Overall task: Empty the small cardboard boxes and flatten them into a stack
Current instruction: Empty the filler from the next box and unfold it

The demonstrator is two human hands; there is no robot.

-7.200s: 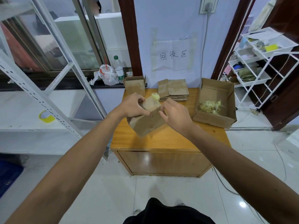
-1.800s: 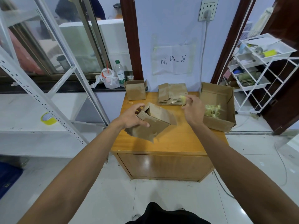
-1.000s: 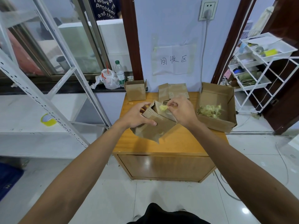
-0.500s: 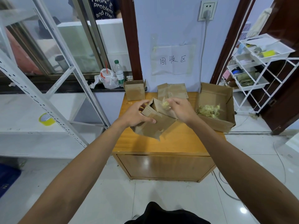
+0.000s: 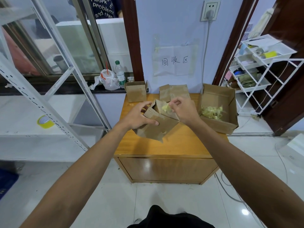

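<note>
pinching crinkly yellow filler (image 5: 165,108) from cardboard box (image 5: 156,127)

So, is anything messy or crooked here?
Yes: the big open box of yellowish scraps sits askew, its right side jutting out past the edge of the wooden cabinet.

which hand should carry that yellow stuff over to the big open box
Right. The right hand pinches the yellow filling at the mouth of the small box and is on the side of the big open box; the left hand grips the small box.
</note>
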